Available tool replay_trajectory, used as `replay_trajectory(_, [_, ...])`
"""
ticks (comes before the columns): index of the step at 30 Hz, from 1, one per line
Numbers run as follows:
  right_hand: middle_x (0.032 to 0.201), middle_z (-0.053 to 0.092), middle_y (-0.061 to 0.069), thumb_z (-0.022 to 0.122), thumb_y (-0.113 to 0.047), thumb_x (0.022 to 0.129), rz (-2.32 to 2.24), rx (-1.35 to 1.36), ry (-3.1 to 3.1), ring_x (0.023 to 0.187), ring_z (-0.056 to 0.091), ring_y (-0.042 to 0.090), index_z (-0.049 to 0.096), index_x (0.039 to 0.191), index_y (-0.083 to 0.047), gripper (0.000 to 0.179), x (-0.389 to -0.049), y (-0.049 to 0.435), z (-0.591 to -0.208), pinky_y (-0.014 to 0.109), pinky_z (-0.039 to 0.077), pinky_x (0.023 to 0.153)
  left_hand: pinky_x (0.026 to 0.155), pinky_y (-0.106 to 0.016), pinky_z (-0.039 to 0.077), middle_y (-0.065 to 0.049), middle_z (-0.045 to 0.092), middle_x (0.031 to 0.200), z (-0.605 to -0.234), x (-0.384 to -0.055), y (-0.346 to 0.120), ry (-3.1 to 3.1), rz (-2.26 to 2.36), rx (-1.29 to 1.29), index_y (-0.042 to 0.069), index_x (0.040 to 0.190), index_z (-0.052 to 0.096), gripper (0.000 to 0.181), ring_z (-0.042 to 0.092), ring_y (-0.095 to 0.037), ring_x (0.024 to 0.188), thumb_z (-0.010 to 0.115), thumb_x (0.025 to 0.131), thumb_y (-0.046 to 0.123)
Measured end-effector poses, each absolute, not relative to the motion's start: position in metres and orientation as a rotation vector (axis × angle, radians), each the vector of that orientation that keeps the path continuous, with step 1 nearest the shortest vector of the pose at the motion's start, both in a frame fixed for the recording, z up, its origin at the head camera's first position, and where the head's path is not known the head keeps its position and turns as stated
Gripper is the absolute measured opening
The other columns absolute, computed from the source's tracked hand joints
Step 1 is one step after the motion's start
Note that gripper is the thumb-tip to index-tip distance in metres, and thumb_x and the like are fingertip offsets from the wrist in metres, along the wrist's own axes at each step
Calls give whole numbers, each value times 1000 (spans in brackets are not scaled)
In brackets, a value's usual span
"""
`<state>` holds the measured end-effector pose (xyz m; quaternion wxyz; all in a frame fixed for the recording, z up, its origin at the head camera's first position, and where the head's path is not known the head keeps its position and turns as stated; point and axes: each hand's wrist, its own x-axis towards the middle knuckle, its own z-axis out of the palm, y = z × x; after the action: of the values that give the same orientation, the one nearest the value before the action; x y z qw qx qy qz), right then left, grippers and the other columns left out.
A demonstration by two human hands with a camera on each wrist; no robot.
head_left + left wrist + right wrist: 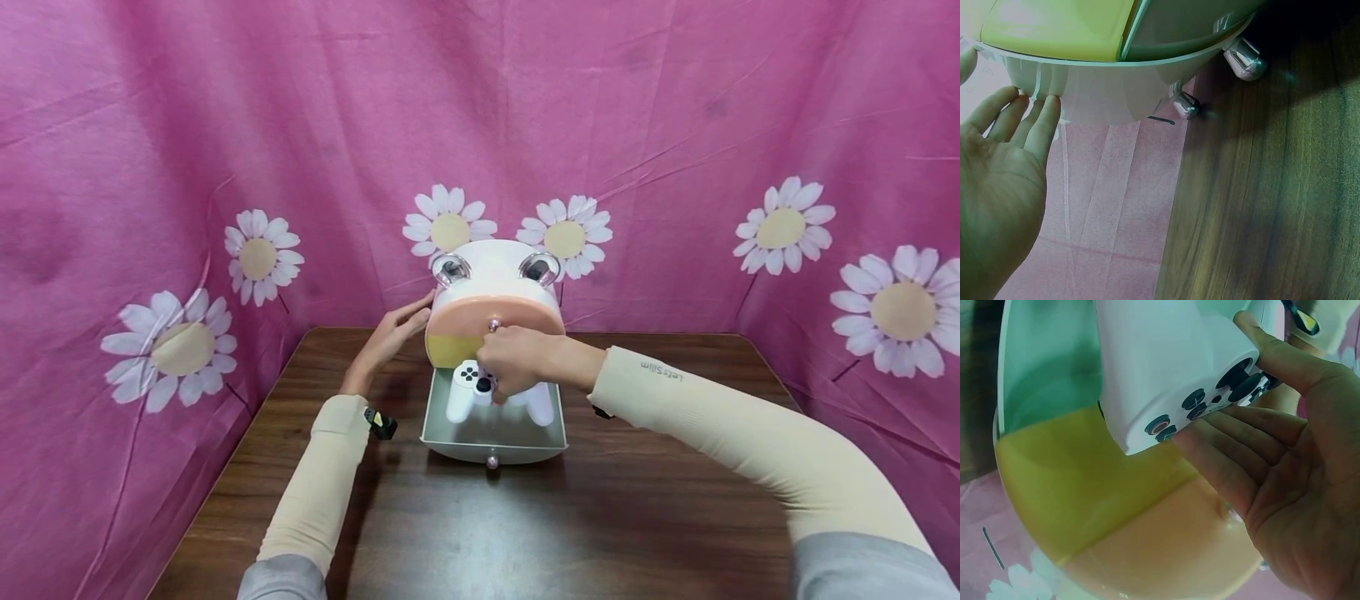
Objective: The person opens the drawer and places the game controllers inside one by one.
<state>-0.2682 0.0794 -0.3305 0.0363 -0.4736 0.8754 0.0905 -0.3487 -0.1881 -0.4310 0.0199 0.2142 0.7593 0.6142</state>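
Observation:
A white game controller (538, 404) with dark buttons is at the pulled-out green drawer (491, 432). My right hand (517, 358) grips it near its middle; in the right wrist view, thumb and fingers pinch the controller (1154, 369) from opposite faces. The drawer belongs to a rounded white box (491, 265) with a peach front panel (461, 317) and a yellow one (453, 352). My left hand (390, 337) rests its extended fingertips on the box's left side, as the left wrist view shows on the white wall (1104, 94). Whether the controller touches the drawer floor is hidden.
The box stands on silvery feet (1244, 59) toward the back of a brown wooden table (480, 533). Two chrome-ringed eyes (538, 268) stick up from its top. Behind hangs a pink curtain (480, 100) printed with daisies. A small round knob (492, 461) juts from the drawer front.

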Motion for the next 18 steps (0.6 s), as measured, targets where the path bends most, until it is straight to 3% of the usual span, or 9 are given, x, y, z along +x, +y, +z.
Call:
replay_trajectory(5, [77, 67, -5, 95, -41, 73, 277, -1421, 2674, 70, 58, 15, 73, 75, -20, 30, -273, 77, -345, 38, 59, 69, 127, -38, 40, 0, 41, 171, -431, -349, -189, 2355, 1906, 674, 13, 161, 47, 52, 38, -23, 158, 55, 113, 29])
replay_trajectory(18, [78, 66, -6, 95, -38, 78, 242, -1320, 2676, 70, 56, 14, 72, 77, -19, 29, -285, 73, -380, 34, 56, 67, 122, -31, 45, 0, 42, 170, -431, -349, -189, 2341, 1909, 681, 12, 162, 46, 53, 42, -22, 156, 56, 113, 30])
